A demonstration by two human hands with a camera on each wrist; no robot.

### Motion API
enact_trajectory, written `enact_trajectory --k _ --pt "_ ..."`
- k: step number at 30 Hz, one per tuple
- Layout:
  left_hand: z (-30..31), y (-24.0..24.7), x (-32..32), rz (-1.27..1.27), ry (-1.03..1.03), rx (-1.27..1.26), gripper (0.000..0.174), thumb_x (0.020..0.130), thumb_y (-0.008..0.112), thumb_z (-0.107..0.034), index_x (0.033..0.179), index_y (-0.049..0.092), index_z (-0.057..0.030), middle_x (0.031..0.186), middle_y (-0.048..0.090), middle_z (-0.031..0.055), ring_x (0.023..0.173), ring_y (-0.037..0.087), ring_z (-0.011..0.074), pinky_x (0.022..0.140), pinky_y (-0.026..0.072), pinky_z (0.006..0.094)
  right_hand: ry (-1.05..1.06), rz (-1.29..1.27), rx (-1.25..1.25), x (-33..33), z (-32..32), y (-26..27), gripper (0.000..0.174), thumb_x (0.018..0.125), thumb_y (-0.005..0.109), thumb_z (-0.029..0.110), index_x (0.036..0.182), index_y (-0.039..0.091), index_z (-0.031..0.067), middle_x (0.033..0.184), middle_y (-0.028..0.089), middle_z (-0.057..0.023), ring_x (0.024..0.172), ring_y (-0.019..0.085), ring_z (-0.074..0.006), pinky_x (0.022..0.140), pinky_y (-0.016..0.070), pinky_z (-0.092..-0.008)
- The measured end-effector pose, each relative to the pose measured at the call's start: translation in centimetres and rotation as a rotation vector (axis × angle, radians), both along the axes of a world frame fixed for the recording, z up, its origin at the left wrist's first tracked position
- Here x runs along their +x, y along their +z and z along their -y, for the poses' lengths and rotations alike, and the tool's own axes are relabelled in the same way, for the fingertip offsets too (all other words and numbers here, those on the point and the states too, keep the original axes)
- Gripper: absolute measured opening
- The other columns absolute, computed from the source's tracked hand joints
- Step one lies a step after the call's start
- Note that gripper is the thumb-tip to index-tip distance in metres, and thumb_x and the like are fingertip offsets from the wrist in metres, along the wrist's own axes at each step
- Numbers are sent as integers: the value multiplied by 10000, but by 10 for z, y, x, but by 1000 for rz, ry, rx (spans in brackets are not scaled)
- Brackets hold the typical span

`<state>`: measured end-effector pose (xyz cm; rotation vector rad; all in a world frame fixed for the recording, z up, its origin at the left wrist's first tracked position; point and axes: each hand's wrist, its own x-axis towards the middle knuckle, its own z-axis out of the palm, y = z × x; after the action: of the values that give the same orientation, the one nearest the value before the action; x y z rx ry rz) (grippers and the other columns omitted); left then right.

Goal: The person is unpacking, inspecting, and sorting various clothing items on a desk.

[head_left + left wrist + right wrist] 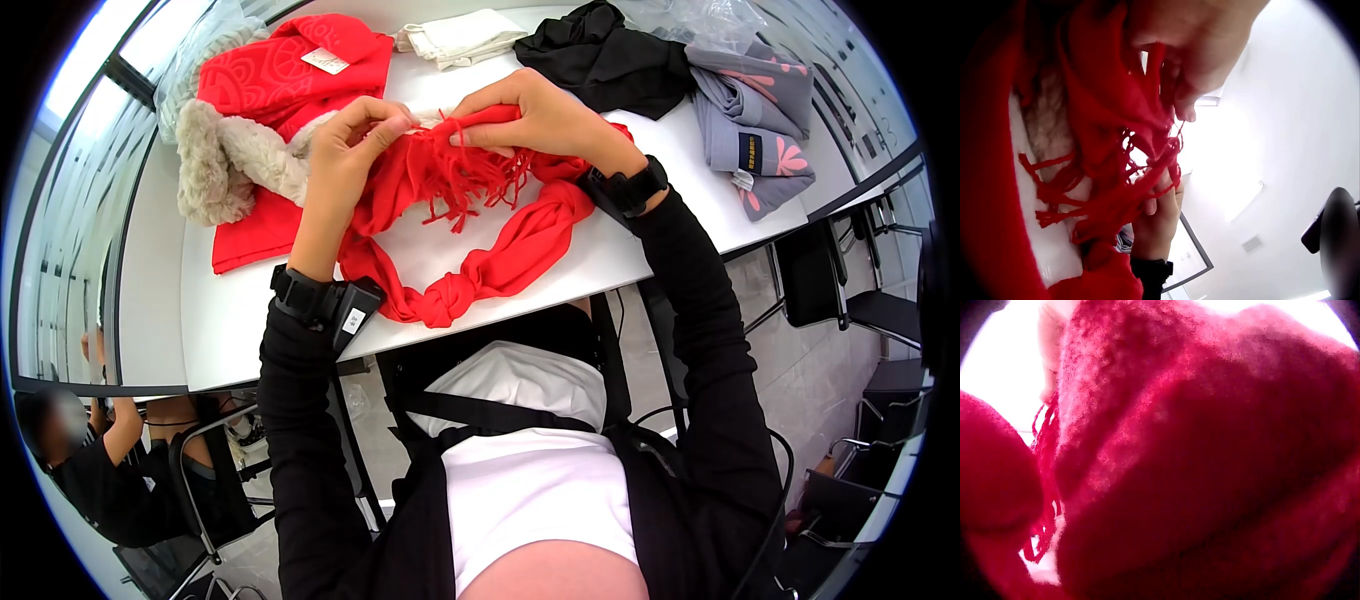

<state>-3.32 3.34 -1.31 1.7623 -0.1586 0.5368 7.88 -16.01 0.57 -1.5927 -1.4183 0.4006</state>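
Two bare hands work a knotted red scarf (530, 250) above a white table (235, 325). Far left of the grip lies fluffy beige fabric (205, 165); beyond it, a red embossed textile (250, 90) carries a white tag (325, 61). The left hand (345, 150) pinches the scarf's fringed end, thumb and fingertips together on it. From below that grip, the scarf's long axis bends down toward the person, reaches a knot (450, 300) nearest the table edge, then climbs rightward to below the right wrist, forming a loop. Between the hands, the fringe (465, 190) hangs loose, its strands pointing mostly down toward the wearer. Directly beyond the grip sits a folded white cloth (465, 38). The right hand (540, 115) holds the same fringed end between thumb and fingers. Beyond that hand is a crumpled black cloth (605, 60); farther right, a folded gray textile (725, 100) with pink petal shapes.
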Motion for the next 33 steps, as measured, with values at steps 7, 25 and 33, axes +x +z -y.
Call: enact_trajectory --k 7,25,33 --pt "-31 -5 2 267 153 -325 144 898 500 -154 898 541 -16 891 587 37 742 490 80 720 411 217 -7 32 -37 10 2 -1 144 831 569 101 864 625 -28 529 482 -4 461 395 -50 472 334 -191" --pt "4 -1 -1 -125 -364 -421 73 786 487 -11 831 446 -51 1009 531 82 956 504 122 812 412 231 26 -154 113 15 3 2 21 768 423 4 762 427 23 841 552 -54 579 454 -64 581 394 -189" --pt "3 1 -7 -95 -308 -714 94 822 407 -73 912 427 -65 975 523 58 864 516 123 772 430 276 88 -578 243 19 6 4 69 804 356 36 791 417 64 756 570 -43 482 344 -59 494 294 -189"
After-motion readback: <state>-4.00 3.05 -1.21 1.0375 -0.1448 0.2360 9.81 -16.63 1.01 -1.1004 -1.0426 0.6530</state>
